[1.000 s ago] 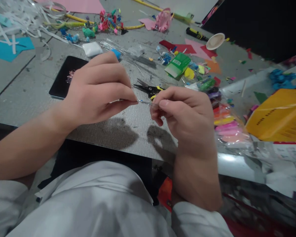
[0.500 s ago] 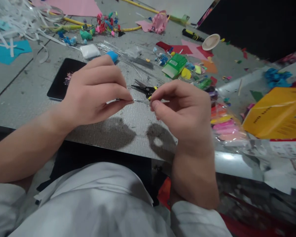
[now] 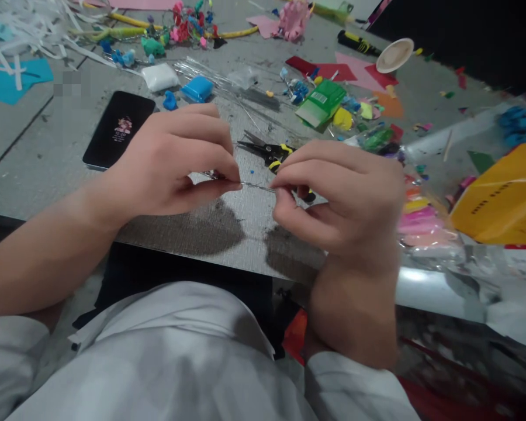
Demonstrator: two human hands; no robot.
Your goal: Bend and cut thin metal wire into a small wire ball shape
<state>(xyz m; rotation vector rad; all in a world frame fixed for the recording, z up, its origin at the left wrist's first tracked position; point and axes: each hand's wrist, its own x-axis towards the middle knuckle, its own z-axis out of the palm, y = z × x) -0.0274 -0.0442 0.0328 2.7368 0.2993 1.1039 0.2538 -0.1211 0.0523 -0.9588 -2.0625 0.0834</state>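
A thin, twisted silvery wire (image 3: 258, 186) is stretched between my two hands, just above the table near its front edge. My left hand (image 3: 188, 158) pinches one end between thumb and forefinger. The other end is pinched in my right hand (image 3: 333, 193), whose curled fingers hide part of it. Just behind the wire lies a pair of black and yellow scissors (image 3: 267, 151), blades pointing left, handles partly covered by my right hand. A black phone (image 3: 118, 130) with a lit screen rests beside my left hand.
Loose wires (image 3: 214, 82), a blue packet (image 3: 197, 89) and a white packet (image 3: 160, 77) lie behind my hands. A green box (image 3: 321, 102) and paper scraps sit back right, a yellow packet (image 3: 504, 199) far right. White paper strips (image 3: 30, 35) heap at back left.
My right hand has shifted slightly right, and the wire between the hands now looks more tightly twisted. The view has swung a little, so the blue packet and more of the scissors show.
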